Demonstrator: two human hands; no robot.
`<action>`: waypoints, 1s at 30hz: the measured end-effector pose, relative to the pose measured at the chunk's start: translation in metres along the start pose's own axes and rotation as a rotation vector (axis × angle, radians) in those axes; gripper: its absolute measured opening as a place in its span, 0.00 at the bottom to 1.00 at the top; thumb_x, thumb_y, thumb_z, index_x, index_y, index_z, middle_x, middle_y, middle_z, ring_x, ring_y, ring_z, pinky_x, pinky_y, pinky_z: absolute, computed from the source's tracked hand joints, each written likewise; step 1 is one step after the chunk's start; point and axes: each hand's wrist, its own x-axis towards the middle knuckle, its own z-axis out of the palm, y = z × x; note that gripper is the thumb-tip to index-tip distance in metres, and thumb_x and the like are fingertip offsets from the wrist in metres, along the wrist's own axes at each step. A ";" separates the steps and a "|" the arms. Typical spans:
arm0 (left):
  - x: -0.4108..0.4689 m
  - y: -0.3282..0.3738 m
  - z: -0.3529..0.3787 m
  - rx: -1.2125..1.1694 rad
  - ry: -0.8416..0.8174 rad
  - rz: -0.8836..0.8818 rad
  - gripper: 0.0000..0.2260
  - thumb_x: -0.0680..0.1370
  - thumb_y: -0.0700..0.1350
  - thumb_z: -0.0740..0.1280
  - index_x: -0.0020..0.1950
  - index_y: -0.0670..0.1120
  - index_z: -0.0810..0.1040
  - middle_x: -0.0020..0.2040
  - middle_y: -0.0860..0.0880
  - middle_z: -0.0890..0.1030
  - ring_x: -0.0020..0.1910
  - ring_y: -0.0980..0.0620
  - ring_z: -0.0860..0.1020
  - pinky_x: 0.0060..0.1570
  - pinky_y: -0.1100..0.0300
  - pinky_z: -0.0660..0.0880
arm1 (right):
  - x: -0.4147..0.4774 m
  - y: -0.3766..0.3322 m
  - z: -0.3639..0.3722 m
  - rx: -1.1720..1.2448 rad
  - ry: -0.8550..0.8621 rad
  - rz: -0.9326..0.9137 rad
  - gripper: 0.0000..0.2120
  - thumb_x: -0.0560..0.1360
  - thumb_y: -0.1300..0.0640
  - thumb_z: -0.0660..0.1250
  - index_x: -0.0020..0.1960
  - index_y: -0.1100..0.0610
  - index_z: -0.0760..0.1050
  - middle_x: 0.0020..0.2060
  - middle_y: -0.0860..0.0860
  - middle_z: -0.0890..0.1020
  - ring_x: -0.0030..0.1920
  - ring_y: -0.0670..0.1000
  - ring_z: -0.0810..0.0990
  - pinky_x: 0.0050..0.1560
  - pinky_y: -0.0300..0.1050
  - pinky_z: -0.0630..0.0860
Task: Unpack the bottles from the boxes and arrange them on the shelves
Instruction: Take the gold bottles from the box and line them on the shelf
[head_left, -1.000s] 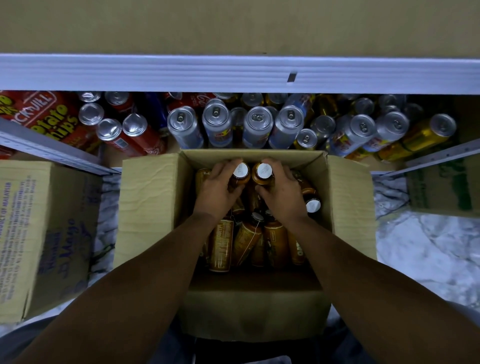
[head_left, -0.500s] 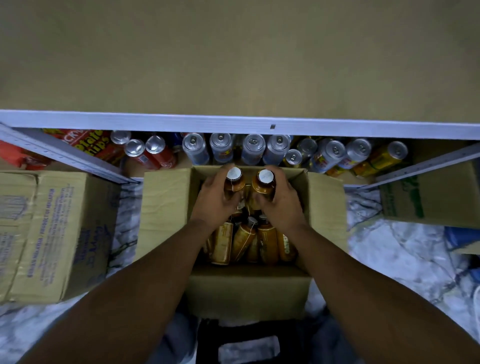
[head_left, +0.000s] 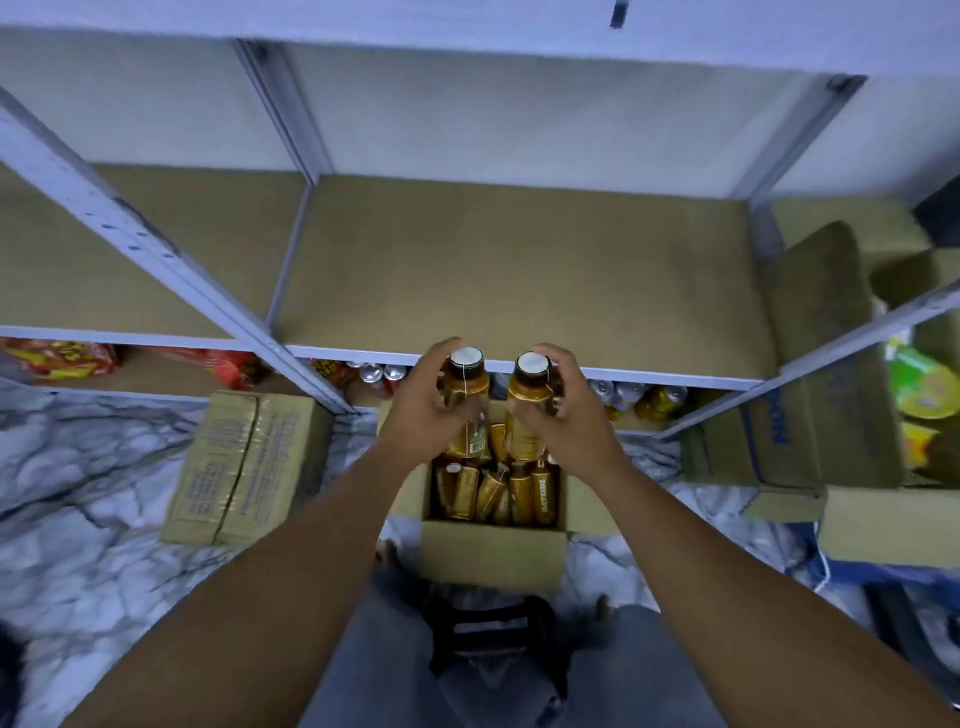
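Left hand (head_left: 415, 410): we curled our fingers round one amber bottle (head_left: 466, 387).
Right hand (head_left: 566, 415): we gripped a second bottle (head_left: 530, 392) likewise.
Bottles: upright, side by side, above the open box (head_left: 488, 556), near the shelf (head_left: 509, 270) edge.

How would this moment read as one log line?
left hand grips left bottle | right hand grips right bottle | both above open box

The head view looks steeply down, close over the open box (head_left: 492, 551) and shelf (head_left: 519, 270).
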 end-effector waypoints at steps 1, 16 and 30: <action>-0.005 0.024 -0.011 -0.017 0.008 -0.002 0.27 0.71 0.46 0.76 0.69 0.52 0.72 0.64 0.51 0.78 0.65 0.52 0.76 0.65 0.45 0.75 | -0.005 -0.025 -0.008 0.005 0.004 -0.019 0.26 0.73 0.57 0.76 0.67 0.45 0.70 0.59 0.42 0.79 0.59 0.41 0.78 0.56 0.38 0.74; -0.012 0.266 -0.169 -0.034 0.075 0.241 0.28 0.69 0.50 0.81 0.65 0.61 0.74 0.60 0.54 0.80 0.62 0.49 0.77 0.64 0.43 0.76 | -0.008 -0.296 -0.078 0.065 -0.032 -0.259 0.27 0.74 0.61 0.76 0.68 0.48 0.70 0.58 0.47 0.77 0.50 0.29 0.76 0.45 0.25 0.73; 0.036 0.364 -0.267 0.099 -0.001 0.444 0.28 0.71 0.50 0.80 0.65 0.64 0.72 0.58 0.56 0.79 0.59 0.52 0.78 0.60 0.48 0.79 | 0.027 -0.407 -0.079 -0.042 0.239 -0.351 0.27 0.72 0.50 0.77 0.66 0.37 0.68 0.55 0.40 0.79 0.57 0.39 0.76 0.51 0.35 0.73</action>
